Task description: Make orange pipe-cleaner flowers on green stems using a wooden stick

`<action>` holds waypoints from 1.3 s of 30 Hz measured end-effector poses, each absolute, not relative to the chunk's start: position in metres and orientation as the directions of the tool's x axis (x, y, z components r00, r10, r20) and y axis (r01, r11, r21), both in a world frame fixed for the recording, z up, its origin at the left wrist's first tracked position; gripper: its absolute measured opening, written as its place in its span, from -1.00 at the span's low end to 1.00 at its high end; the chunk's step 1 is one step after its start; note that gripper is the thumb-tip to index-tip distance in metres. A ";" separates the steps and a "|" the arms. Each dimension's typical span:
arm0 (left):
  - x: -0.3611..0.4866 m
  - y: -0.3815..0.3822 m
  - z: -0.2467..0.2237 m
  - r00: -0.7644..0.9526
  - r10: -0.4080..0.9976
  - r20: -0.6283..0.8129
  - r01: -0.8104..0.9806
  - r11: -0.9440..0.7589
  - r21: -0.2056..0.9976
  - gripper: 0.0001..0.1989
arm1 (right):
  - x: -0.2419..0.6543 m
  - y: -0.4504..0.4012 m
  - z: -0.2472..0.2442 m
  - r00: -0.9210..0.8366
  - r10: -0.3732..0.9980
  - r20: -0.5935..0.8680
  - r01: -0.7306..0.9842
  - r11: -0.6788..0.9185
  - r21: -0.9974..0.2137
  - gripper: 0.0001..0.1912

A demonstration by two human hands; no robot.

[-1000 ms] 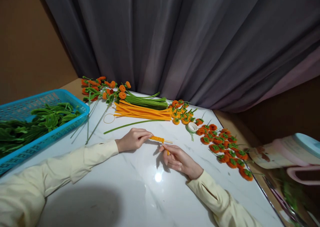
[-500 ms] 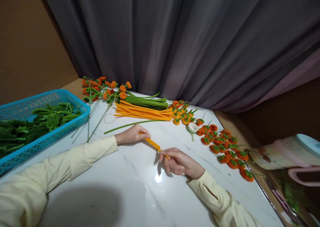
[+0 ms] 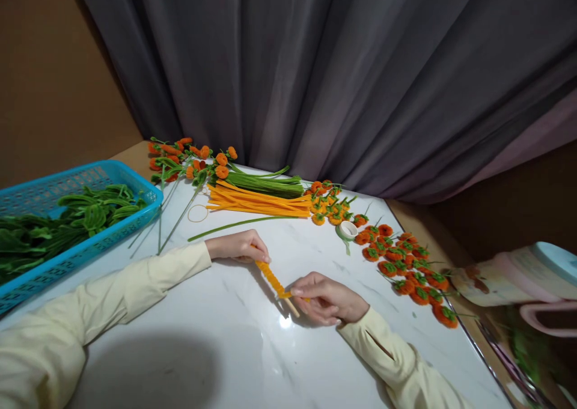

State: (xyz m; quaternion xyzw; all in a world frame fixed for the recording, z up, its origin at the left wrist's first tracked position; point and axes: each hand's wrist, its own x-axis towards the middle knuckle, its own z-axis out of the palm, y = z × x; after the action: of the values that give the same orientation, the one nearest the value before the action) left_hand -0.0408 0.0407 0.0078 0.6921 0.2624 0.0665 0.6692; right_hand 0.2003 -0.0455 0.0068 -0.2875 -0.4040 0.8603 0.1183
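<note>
My left hand (image 3: 243, 247) is closed on the upper end of a thin pale stick (image 3: 293, 307) held at a slant above the white table. An orange pipe cleaner (image 3: 272, 278) is coiled round the stick in tight turns. My right hand (image 3: 325, 298) pinches the pipe cleaner's free end, which leaves the coil near the stick's bare lower tip. The stick's upper end is hidden by my left fingers. Beyond my hands lie a bundle of straight orange pipe cleaners (image 3: 261, 200), a bundle of green pipe cleaners (image 3: 270, 184) and a single green stem (image 3: 238, 225).
A blue basket (image 3: 148, 202) of green fuzzy leaves (image 3: 97, 214) stands at left. Orange flowers (image 3: 220, 172) lie at the back, with several more flower heads (image 3: 396, 254) at right. A tape roll (image 3: 348, 230), a rubber band (image 3: 197, 213) and a large cup (image 3: 509, 274) are also there.
The stick has tilted more steeply, and its bare lower tip now shows. My right hand has moved slightly down and right, with the pipe cleaner's free end turned out to the right.
</note>
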 end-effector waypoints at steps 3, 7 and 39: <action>-0.040 0.037 0.007 0.875 0.387 -0.290 0.211 0.235 0.949 -0.69 | 0.201 -0.047 0.007 -0.820 0.453 -0.349 -0.005 -0.615 -0.789 -0.68; -0.038 0.032 0.004 0.885 0.330 -0.328 0.184 0.398 0.899 -0.73 | 0.200 -0.050 0.006 -0.829 0.482 -0.283 -0.053 -0.572 -0.819 -0.66; -0.022 0.010 -0.007 0.554 0.752 0.358 0.257 -0.563 0.785 -0.72 | 0.183 -0.043 -0.003 -0.332 0.906 -0.264 -0.429 -0.394 -0.813 -0.76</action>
State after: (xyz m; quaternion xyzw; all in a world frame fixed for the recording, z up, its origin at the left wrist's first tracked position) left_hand -0.0217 0.0105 -0.0075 0.8098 0.3114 0.3549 0.3483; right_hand 0.1826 -0.0432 -0.0031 -0.3685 -0.3236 0.7491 0.4454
